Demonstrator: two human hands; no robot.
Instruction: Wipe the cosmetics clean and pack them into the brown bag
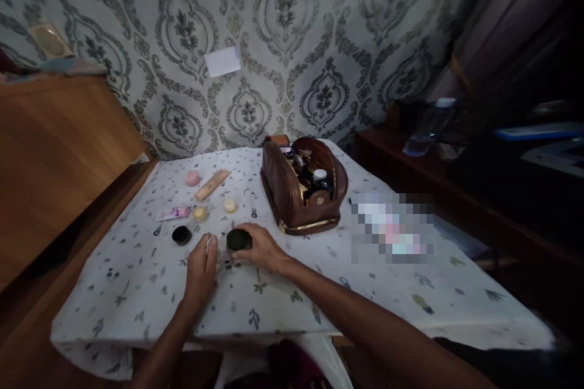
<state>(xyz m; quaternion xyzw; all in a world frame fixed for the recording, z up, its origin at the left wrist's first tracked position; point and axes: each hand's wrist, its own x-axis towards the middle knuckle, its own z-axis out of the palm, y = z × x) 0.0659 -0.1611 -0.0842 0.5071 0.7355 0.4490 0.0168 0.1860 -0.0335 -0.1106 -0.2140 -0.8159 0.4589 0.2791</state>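
My right hand rests on the tablecloth with its fingers closed round a black round jar. My left hand lies just left of it, fingers curled and pinching something small and white that I cannot make out. Between the two hands stands a small clear item, too dim to name. A black lid lies a little to the left of my left hand.
An open brown leather toiletry bag full of small bottles stands behind my right hand. Two small cream jars, a pink tube, a pink round piece and a tan flat box lie at the back left. A wooden cabinet borders the left.
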